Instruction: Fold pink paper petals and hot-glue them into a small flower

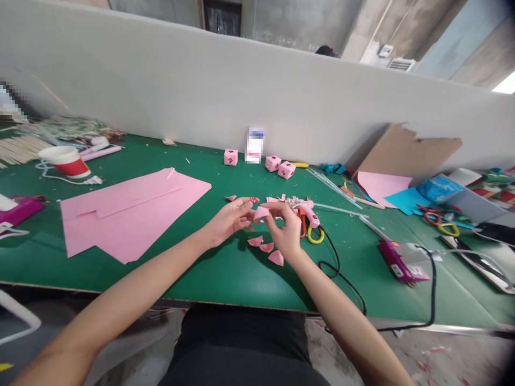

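Right grip (285, 224) on pink paper (262, 213), well inside table edge (201, 298)

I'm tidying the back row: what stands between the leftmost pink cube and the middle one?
In the head view, an upright, mostly white item, too blurred to identify, stands between the leftmost cube and the middle cube.

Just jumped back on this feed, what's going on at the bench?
A person's bare right hand pinches a small pink paper piece; the left hand is right beside it, contact unclear. Similar loose pink paper pieces lie on the green tabletop below. A pink glue gun lies right of the hands, and three pink paper cubes stand farther back.
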Motion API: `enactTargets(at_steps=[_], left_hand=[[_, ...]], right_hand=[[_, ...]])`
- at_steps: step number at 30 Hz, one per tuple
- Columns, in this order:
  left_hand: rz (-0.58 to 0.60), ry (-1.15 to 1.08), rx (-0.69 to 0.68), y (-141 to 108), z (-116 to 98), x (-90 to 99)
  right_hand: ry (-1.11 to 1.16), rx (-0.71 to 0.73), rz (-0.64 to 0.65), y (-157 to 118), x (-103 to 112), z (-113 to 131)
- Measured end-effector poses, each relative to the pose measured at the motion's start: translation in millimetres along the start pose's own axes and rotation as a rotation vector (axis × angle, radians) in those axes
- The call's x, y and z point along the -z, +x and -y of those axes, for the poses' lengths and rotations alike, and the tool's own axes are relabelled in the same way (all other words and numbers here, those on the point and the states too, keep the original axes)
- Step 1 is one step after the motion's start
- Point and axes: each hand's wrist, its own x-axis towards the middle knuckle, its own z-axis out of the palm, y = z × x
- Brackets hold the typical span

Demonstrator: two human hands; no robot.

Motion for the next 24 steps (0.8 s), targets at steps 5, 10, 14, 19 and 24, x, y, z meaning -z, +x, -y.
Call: enactTargets(at_steps=[5,10,14,19,24], left_hand=[[0.059,-0.133,0.069,0.1,2.4,3.7],[0.043,-0.136,0.065,0.4,3.3,7.9],[0.041,-0.106,0.025,0.8,0.8,9.8],[0.025,-0.002,-0.101,2.8,-1.1,12.3],[-0.042,0.088,-0.158,1.5,-1.9,10.6]], right_hand=[[-0.019,0.163,0.018,2.8,4.1,5.3],[-0.037,0.205,0.012,4.4,5.3,5.1],[0.040,0.054,0.036,3.6,3.2,3.0],[0.249,-0.239,0.055,3.6,2.6,1.2],[0.309,-0.367,0.138,7.4,4.5,2.1]])
